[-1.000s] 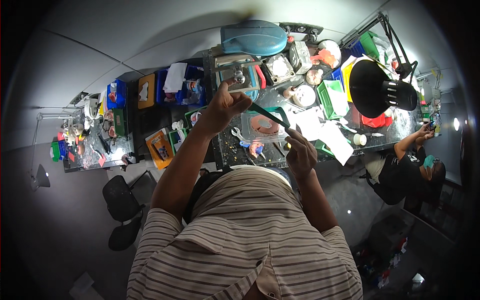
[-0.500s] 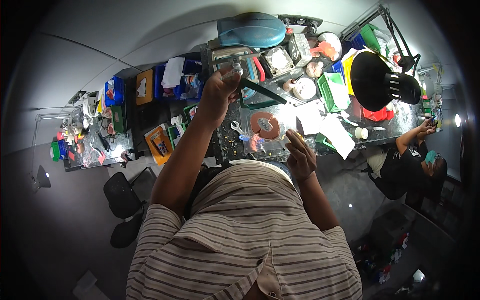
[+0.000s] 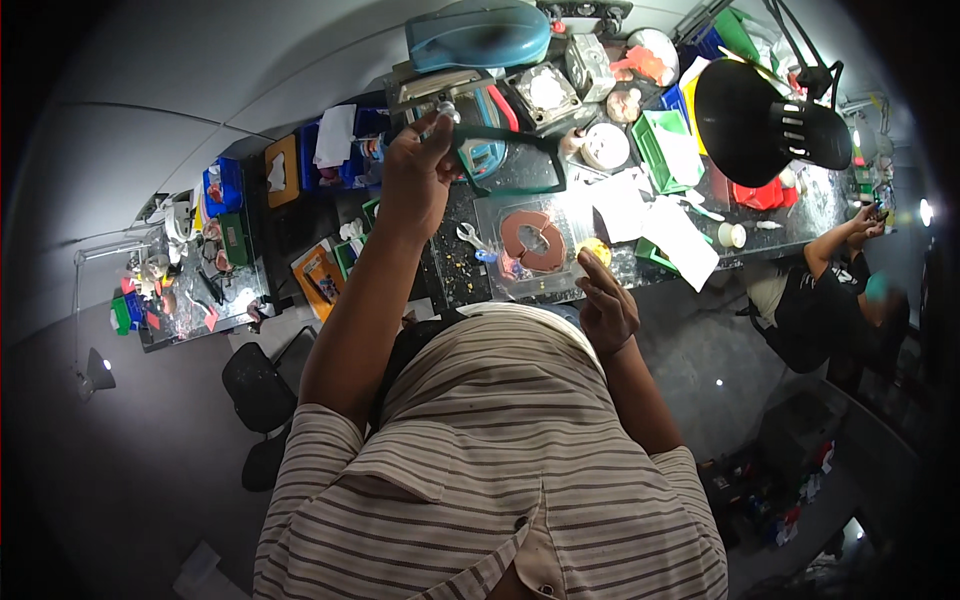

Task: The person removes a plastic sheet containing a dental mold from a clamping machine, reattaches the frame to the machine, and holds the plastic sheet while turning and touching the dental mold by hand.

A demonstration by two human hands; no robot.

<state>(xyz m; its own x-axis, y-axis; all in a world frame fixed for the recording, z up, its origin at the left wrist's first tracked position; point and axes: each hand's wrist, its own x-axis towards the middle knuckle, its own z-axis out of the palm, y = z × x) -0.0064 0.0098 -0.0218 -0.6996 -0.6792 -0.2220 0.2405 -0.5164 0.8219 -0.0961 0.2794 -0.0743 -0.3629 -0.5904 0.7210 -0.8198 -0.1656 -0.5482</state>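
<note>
My left hand [image 3: 418,170] is raised over the bench, closed on a dark green rectangular frame [image 3: 555,165] at its knobbed end. The bench shows through the frame's middle; I cannot tell whether a lens fills it. Below and to the right lies a clear sheet [image 3: 490,215] bearing a brown, clay-like ring [image 3: 548,255], split into pieces around a grey centre. My right hand [image 3: 608,312] is by the bench's front edge, fingers stretched out, with no held thing visible. Just past its fingertips is a round yellow thing [image 3: 598,250], partly hidden; contact is unclear.
A wrench [image 3: 468,236] lies left of the sheet. White papers [image 3: 680,245], a green bin [image 3: 665,150] and a white cup [image 3: 732,235] stand to the right, under a black lamp [image 3: 740,140]. A teal case [image 3: 478,38] sits at the back. Another person [image 3: 815,290] works far right.
The green frame has turned from nearly edge-on to showing its wide opening, still in my left hand. The whole view has shifted a little. My right hand keeps nearly the same pose.
</note>
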